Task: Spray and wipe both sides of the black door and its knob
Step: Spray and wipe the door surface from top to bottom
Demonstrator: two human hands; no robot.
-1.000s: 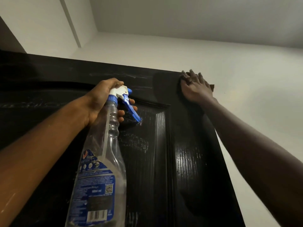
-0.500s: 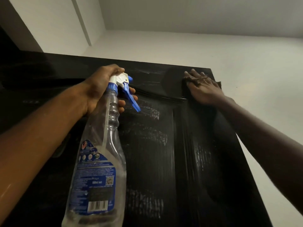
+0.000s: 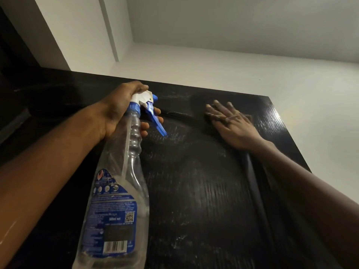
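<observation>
while the top of the black door [image 3: 204, 200] is being wiped, most of the job looks left to do.
head view: the door fills the frame under a white wall [image 3: 252, 65], seen looking up toward its top edge. the left hand [image 3: 124, 111] has its fingers wrapped round the neck of the spray bottle [image 3: 124, 181], nozzle aimed at the door. right of the spray bottle, the right hand [image 3: 233, 125] lies flat, fingers straight, pressing what seems a dark cloth [image 3: 248, 118] on the door's top rail. pale streaks and droplets mark the glossy, wood-grained panel right of the spray bottle, so this side looks sprayed but only partly wiped. the knob is out of view; the other side's state cannot be told.
</observation>
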